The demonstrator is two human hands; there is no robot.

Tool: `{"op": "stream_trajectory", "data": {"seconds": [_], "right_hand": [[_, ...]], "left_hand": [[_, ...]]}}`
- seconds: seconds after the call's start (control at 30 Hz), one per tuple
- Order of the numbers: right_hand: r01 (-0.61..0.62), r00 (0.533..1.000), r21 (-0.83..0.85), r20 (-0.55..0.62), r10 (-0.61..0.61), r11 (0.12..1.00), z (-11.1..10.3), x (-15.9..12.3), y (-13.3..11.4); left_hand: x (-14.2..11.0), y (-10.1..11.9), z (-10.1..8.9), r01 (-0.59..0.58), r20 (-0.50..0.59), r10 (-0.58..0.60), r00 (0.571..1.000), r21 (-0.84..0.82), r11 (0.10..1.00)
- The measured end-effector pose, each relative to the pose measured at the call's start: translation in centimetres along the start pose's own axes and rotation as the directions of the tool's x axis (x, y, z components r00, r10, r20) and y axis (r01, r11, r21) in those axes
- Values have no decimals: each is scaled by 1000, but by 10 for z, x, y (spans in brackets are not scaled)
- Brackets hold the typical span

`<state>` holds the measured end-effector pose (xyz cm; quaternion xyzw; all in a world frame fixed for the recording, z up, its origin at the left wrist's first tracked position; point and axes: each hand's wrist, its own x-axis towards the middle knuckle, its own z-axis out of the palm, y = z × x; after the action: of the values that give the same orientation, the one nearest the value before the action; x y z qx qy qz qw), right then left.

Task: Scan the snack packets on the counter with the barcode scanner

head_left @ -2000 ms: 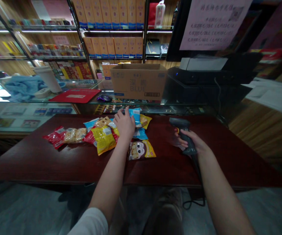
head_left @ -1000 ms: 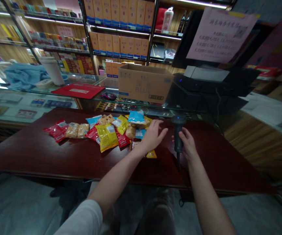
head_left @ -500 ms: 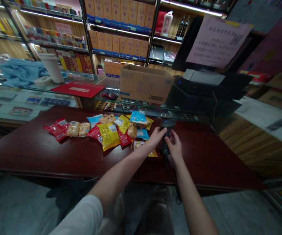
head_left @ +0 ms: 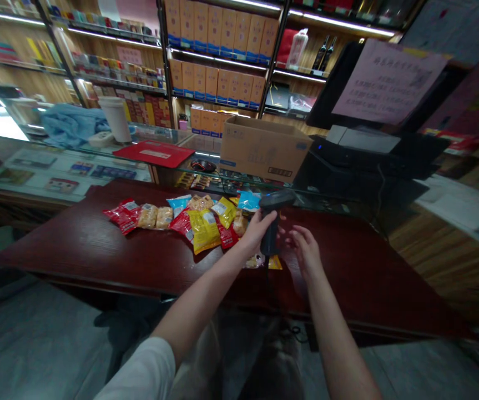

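Observation:
My left hand (head_left: 260, 229) is wrapped round the handle of a black barcode scanner (head_left: 270, 239), held upright above the table with its cable hanging down. Just right of it, my right hand (head_left: 306, 250) is apart from the scanner, fingers loosely curled and spread with nothing between them. To the left of the scanner lies a pile of snack packets: a yellow packet (head_left: 203, 230), a red packet (head_left: 122, 216), a blue packet (head_left: 248, 201) and clear-wrapped pastries (head_left: 155, 217). My left hand and the scanner hide part of the pile's right end.
The dark red wooden table (head_left: 356, 266) stands in front of me. Behind it, a glass counter carries a cardboard box (head_left: 264, 150), a computer mouse (head_left: 203, 165), a red mat (head_left: 156, 153) and a white cup (head_left: 115, 119). A black printer (head_left: 356, 161) stands at right.
My right hand has let go of the scanner and moved slightly right. My left hand now holds the scanner alone, shifted left and raised. The view has turned a little to the left.

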<state>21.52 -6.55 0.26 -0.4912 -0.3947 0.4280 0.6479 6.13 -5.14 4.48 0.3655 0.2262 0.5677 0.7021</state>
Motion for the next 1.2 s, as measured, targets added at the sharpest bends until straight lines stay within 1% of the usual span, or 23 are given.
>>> {"op": "stream_trajectory", "data": {"seconds": [0.07, 0.13, 0.2, 0.27, 0.37, 0.47, 0.57, 0.7, 0.83, 0.93, 1.0, 1.07, 1.13, 1.2], "right_hand": [[-101, 992, 5, 71, 100, 995, 20, 10, 0], [-162, 979, -19, 123, 163, 987, 42, 21, 1], [-200, 967, -62, 147, 207, 978, 61, 33, 2], [-217, 963, -109, 140, 231, 970, 75, 45, 6], [-199, 970, -152, 112, 216, 968, 83, 55, 17], [-150, 980, -147, 109, 167, 978, 80, 56, 24], [-143, 977, -117, 140, 159, 983, 73, 52, 23], [-210, 960, -25, 183, 211, 977, 56, 46, 15], [-274, 936, 93, 254, 243, 957, 33, 41, 5], [-278, 935, 123, 261, 239, 953, 9, 41, 0], [-242, 952, 117, 219, 212, 963, -11, 43, -1], [-172, 977, 104, 146, 156, 980, -33, 46, 0], [-79, 996, 88, 48, 75, 993, -53, 49, 3], [21, 998, 72, -63, -17, 997, -65, 50, 6]], "left_hand": [[-4, 17, -18, -16, 50, 15, 999, 37, 999], [-6, 28, -38, -11, 76, 5, 997, 86, 996], [-7, 33, -54, -9, 78, 1, 997, 97, 995], [-7, 33, -65, -10, 78, 5, 997, 60, 998], [-6, 29, -70, 31, 95, -32, 995, 17, 999], [-7, 29, -65, 98, 81, -101, 992, 31, 995], [-12, 34, -56, 141, 41, -141, 989, 14, 990], [-15, 39, -52, 148, 21, -147, 989, -31, 989], [-14, 36, -57, 143, 86, -139, 987, -44, 989], [-12, 34, -60, 138, 134, -130, 982, -47, 989], [-11, 32, -60, 142, 147, -137, 979, -24, 990], [-9, 30, -59, 152, 141, -153, 978, 20, 988], [-9, 27, -57, 171, 127, -179, 976, 69, 983], [-9, 22, -54, 190, 118, -202, 972, 101, 977]]}}
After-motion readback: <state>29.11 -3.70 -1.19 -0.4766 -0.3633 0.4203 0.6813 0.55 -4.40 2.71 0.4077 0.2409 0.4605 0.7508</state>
